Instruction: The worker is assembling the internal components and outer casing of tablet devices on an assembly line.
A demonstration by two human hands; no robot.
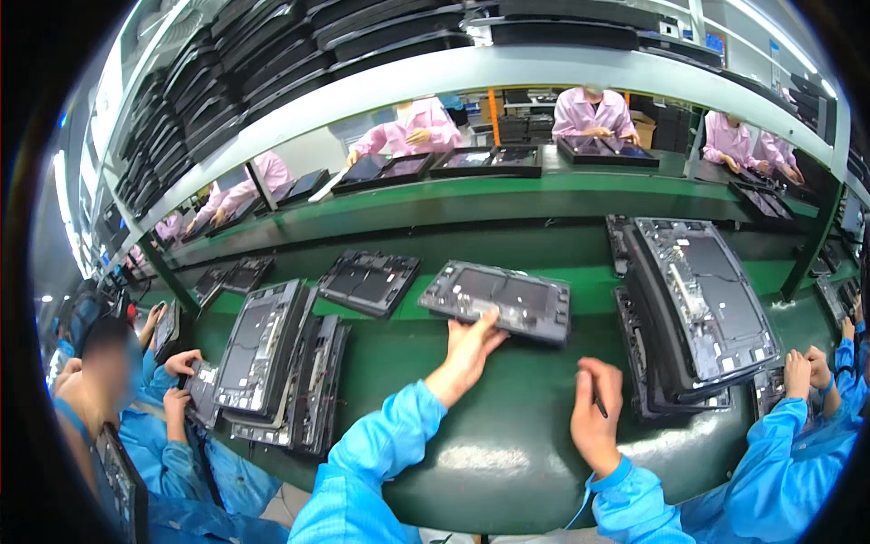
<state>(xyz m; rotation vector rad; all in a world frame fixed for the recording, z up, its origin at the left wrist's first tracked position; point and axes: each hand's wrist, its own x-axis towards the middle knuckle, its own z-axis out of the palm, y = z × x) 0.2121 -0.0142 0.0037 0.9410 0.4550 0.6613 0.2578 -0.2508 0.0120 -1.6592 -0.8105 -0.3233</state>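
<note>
My left hand (469,352) grips the near edge of an opened tablet (512,295), its thumb on top. The tablet is tilted, with its dark battery area and circuit boards facing up, and its far side lies over the green belt. To the right, my right hand (596,426) is apart from the tablet, fingers curled round a thin dark stick-like tool (600,404); its exact kind is too small to tell. Another opened tablet (370,281) lies on the belt, left of the held one.
A tall stack of opened tablets (702,299) stands right, another stack (263,349) left, both on the green bench (489,453). Co-workers in blue sleeves (770,462) sit on both sides. Beyond, people in pink (594,113) work at trays (607,152) beneath a loaded shelf (435,82).
</note>
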